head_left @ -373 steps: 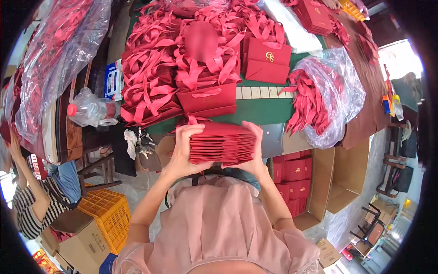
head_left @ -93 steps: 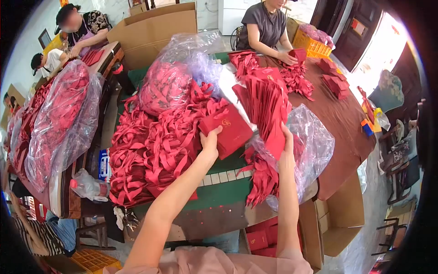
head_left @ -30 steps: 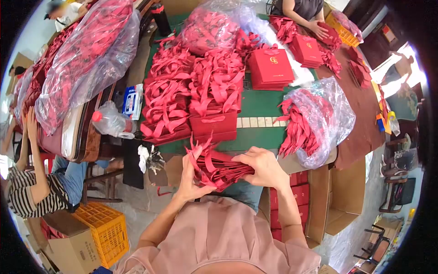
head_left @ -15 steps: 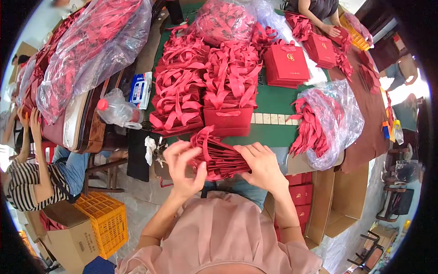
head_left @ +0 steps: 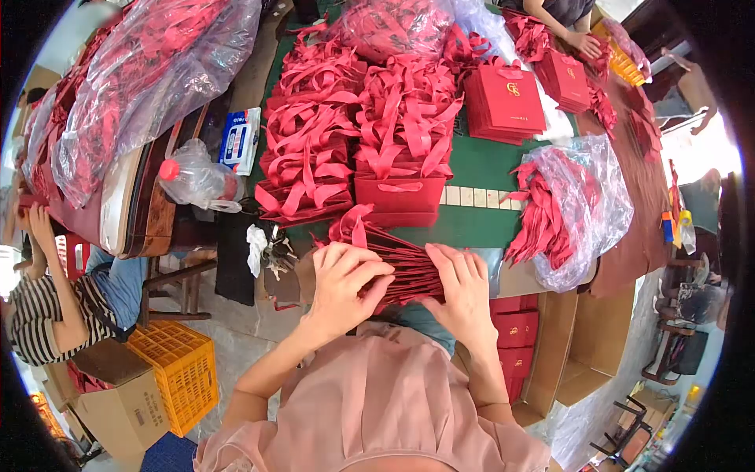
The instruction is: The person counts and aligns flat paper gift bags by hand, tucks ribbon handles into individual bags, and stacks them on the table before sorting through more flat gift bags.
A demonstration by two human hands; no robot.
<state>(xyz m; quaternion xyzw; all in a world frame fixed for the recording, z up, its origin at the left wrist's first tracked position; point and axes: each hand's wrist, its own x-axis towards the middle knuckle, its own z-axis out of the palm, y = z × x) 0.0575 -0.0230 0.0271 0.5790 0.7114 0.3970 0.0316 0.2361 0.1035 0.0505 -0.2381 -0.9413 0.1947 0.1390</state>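
Note:
A stack of red paper bags [head_left: 407,267] with ribbon handles lies between my two hands at the table's near edge. My left hand [head_left: 346,285] grips its left end, fingers bent together near the ribbons. Around the right end, my right hand [head_left: 460,289] is closed, with the thumb below. Just beyond stand two rows of red bags, the left row [head_left: 307,157] and the right row [head_left: 399,193], with ribbons on top. Another bag pile [head_left: 506,102] with a gold logo lies at the right of the rows.
A plastic bag of red ribboned pieces [head_left: 570,204] lies on the right. At left are a plastic bottle [head_left: 197,177], a wipes pack [head_left: 240,141], an orange crate [head_left: 177,374] and a person in stripes [head_left: 59,318]. Another person's hand [head_left: 583,43] is at the top right.
My left hand has moved right and closed on the stack's left end; before, its fingers were spread. The stack has shifted slightly right, and the view has shifted a little.

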